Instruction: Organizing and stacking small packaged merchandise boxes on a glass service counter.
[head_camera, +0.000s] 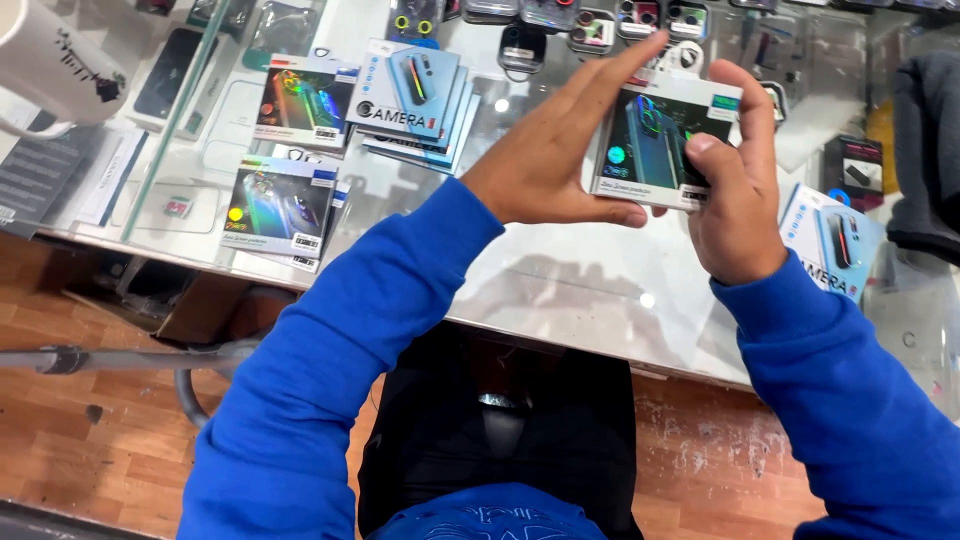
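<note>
We see the glass table (560, 290) across the upper frame. Packet stacks (410, 100) lie upper left, another packet (835, 245) at right. Our left hand (545, 165) and right hand (735, 200) each close their grip on a small box (660, 140), upper centre.

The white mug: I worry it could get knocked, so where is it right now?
In the head view the white mug sits at the far upper left, above the grey papers, well away from both hands and the glass counter's stacked packets.
</note>
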